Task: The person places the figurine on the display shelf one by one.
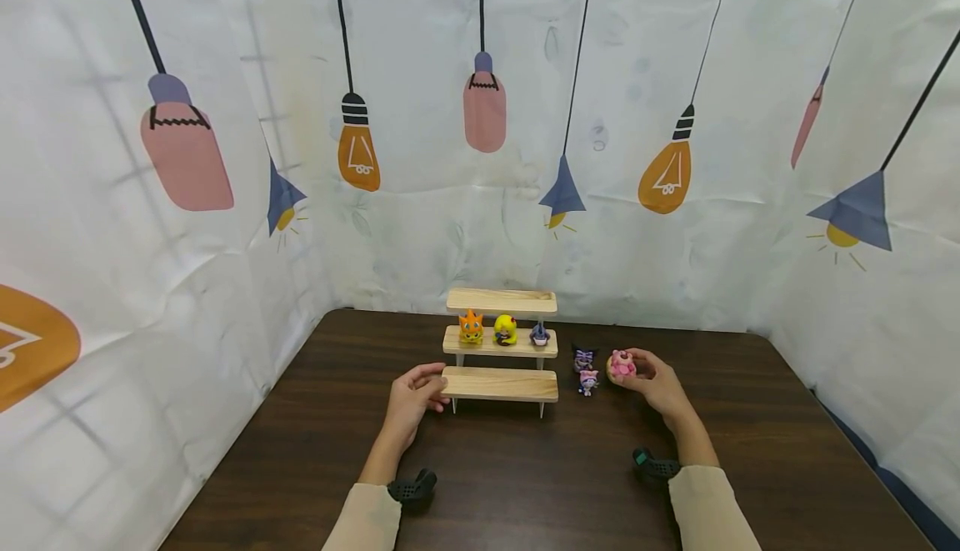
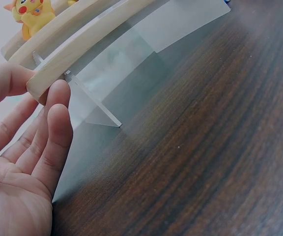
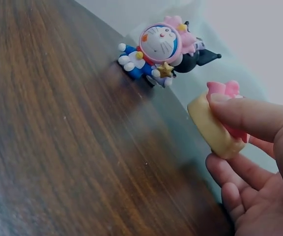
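A three-tier wooden display stand (image 1: 501, 383) with clear supports is on the table. At the left end of its lowest shelf (image 2: 58, 73), my left hand (image 1: 417, 399) pinches the board between thumb and fingers. My right hand (image 1: 660, 384) holds a pink figurine with a tan, rounded base (image 3: 212, 125), thumb on the pink part and fingers under the base. Left of it stand a blue-and-white figurine in a pink hood (image 3: 158, 44) and a dark figurine with pointed ears (image 1: 583, 358). The middle shelf bears an orange-and-yellow figurine (image 1: 471, 328), a yellow one (image 1: 506, 331) and a blue-purple one (image 1: 539, 334).
The dark wood-grain table (image 1: 337, 468) runs back to a white curtain (image 1: 420, 242) printed with hanging lamps. More of this curtain hangs along both sides. The top shelf (image 1: 501, 301) rises near the table's back edge.
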`<state>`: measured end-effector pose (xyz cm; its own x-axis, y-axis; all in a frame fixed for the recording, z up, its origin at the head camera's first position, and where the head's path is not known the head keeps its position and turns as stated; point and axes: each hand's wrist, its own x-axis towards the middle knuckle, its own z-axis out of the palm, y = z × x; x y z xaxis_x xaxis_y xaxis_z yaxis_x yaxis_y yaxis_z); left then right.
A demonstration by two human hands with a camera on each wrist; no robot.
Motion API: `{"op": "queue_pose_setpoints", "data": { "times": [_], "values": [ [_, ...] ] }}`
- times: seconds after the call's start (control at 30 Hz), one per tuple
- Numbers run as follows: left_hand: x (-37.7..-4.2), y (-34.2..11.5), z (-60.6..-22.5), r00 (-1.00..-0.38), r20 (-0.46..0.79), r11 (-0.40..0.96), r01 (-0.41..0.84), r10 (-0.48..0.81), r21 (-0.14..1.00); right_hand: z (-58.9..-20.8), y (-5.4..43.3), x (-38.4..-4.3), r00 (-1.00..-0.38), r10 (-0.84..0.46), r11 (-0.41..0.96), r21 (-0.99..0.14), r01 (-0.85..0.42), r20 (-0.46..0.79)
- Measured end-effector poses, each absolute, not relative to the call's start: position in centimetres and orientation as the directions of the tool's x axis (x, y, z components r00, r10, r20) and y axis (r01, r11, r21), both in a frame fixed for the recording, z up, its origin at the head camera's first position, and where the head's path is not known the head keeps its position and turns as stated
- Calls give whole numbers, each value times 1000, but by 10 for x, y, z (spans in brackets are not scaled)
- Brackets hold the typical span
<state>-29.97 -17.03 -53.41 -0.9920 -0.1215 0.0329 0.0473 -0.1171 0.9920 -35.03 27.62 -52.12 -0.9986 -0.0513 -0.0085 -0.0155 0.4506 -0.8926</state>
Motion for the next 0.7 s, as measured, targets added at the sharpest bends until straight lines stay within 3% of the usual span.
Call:
{"op": "queue_pose_setpoints", "data": {
  "times": [0.33,0.7],
  "values": [
    [-299,-171,-534,-993,29,-111,41,-116,993,-509,272,-348,-998,-55,416,-909,-35,13],
    [-299,-170,-534,-992,30,-113,43,-120,993,-487,264,-344,-986,-112,376,-913,-156,122]
  ]
}}
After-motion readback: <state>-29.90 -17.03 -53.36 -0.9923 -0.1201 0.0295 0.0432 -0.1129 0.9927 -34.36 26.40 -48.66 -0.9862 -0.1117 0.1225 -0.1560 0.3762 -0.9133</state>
